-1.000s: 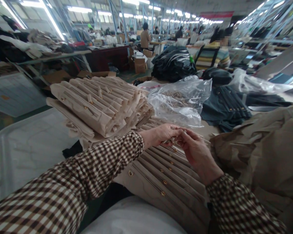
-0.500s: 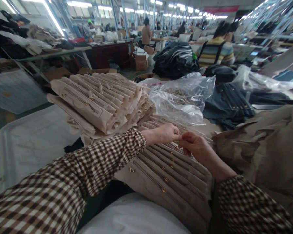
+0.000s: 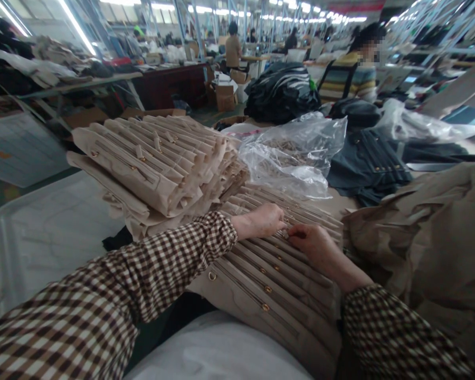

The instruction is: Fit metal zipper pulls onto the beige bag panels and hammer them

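Note:
My left hand (image 3: 261, 220) and my right hand (image 3: 314, 244) meet fingertip to fingertip on a fanned row of beige fabric pieces (image 3: 269, 279) with small gold rings. Both hands have their fingers curled and pinched together over one piece near a gold ring. What sits between the fingertips is too small to make out. Both arms wear brown-and-white checked sleeves.
A tall stack of the same beige pieces (image 3: 154, 163) lies to the left. A clear plastic bag (image 3: 296, 155) lies behind the hands, dark garments (image 3: 366, 166) beyond it and a heap of tan cloth (image 3: 431, 243) on the right. Other people work at far tables.
Both hands have come down from just above the fanned pieces onto their surface, still pinched together. The view has shifted slightly.

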Demonstrator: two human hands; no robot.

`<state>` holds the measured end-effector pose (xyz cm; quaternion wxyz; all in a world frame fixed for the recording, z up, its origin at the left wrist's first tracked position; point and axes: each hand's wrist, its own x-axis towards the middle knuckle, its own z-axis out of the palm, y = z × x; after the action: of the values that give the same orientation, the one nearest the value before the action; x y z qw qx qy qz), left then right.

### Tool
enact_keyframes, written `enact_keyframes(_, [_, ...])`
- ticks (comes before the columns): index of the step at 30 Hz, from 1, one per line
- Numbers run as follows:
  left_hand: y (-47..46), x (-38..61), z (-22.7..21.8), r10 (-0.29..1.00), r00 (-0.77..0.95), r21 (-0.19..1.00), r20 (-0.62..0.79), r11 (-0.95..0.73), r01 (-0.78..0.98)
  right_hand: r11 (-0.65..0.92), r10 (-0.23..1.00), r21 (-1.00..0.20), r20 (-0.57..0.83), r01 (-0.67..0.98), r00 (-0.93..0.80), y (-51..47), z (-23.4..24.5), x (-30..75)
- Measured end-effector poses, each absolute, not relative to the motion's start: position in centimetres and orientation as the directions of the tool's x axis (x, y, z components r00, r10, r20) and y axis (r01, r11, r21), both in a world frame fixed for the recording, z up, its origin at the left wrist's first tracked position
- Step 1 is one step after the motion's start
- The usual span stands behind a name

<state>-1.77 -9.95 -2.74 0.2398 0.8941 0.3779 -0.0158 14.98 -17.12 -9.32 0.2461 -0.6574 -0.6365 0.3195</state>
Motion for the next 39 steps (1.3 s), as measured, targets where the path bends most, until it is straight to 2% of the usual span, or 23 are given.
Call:
enact_keyframes(5, [-9.9, -1.6, -2.9, 0.677, 0.697, 0.388, -0.236, -0.592, 0.707, -0.057, 0.994, -0.645, -0.107, 0.762, -0.017, -16.9, -8.6, 14.6])
enact_keyframes(9, [-9.6, -2.0, -2.9, 0.696, 0.670, 0.399, -0.257, -0.555, 0.730, -0.052, 0.993, -0.635, -0.112, 0.771, -0.024, -16.9, -8.2, 14.3])
enact_keyframes(12, [-9.4, -2.5, -2.9, 0.715, 0.647, 0.448, -0.265, -0.503, 0.739, -0.035, 0.994, -0.641, -0.101, 0.767, -0.040, -16.9, -8.2, 14.5])
enact_keyframes(15, [-9.3, -2.8, -2.7, 0.730, 0.633, 0.546, -0.256, -0.432, 0.718, -0.040, 0.996, -0.722, -0.082, 0.691, -0.028, -16.7, -7.9, 14.7])
enact_keyframes(17, [-9.4, -3.0, -2.5, 0.733, 0.631, 0.619, -0.256, -0.377, 0.689, -0.068, 0.998, -0.796, -0.059, 0.601, 0.035, -16.6, -7.2, 14.5])
enact_keyframes(18, [-9.5, -3.2, -2.3, 0.725, 0.633, 0.699, -0.270, -0.305, 0.647, -0.084, 0.996, -0.838, -0.059, 0.539, 0.063, -16.6, -6.7, 14.2])
enact_keyframes(20, [-9.8, -3.6, -2.0, 0.684, 0.656, 0.888, -0.320, -0.025, 0.459, -0.122, 0.992, -0.922, -0.099, 0.367, 0.081, -16.7, -5.6, 13.4])
enact_keyframes(21, [-9.9, -3.7, -1.8, 0.654, 0.676, 0.936, -0.339, 0.160, 0.314, -0.145, 0.989, -0.955, -0.132, 0.260, 0.067, -16.9, -5.1, 12.9])
enact_keyframes(23, [-10.2, -4.0, -1.5, 0.606, 0.718, 0.888, -0.343, 0.458, 0.039, -0.202, 0.979, -0.979, -0.203, 0.032, 0.002, -17.4, -4.3, 11.8])
enact_keyframes(24, [-10.3, -4.1, -1.5, 0.598, 0.729, 0.851, -0.334, 0.524, -0.040, -0.229, 0.973, -0.971, -0.227, -0.070, -0.036, -17.6, -4.0, 11.3])
enact_keyframes(26, [-10.6, -4.1, -1.5, 0.598, 0.735, 0.806, -0.319, 0.579, -0.122, -0.261, 0.965, -0.936, -0.249, -0.236, -0.080, -18.1, -3.9, 10.3])
enact_keyframes(29, [-10.9, -4.0, -1.6, 0.592, 0.742, 0.790, -0.315, 0.596, -0.141, -0.264, 0.962, -0.876, -0.269, -0.404, -0.045, -18.4, -4.2, 9.5])
enact_keyframes(33, [-11.1, -4.0, -1.9, 0.622, 0.725, 0.805, -0.295, 0.571, -0.162, -0.254, 0.956, -0.805, -0.294, -0.536, -0.012, -18.2, -4.6, 9.6])
enact_keyframes(39, [-11.5, -4.3, -1.3, 0.653, 0.701, 0.822, -0.285, 0.543, -0.171, -0.156, 0.972, -0.701, -0.234, -0.696, 0.018, -18.3, -4.7, 8.6])
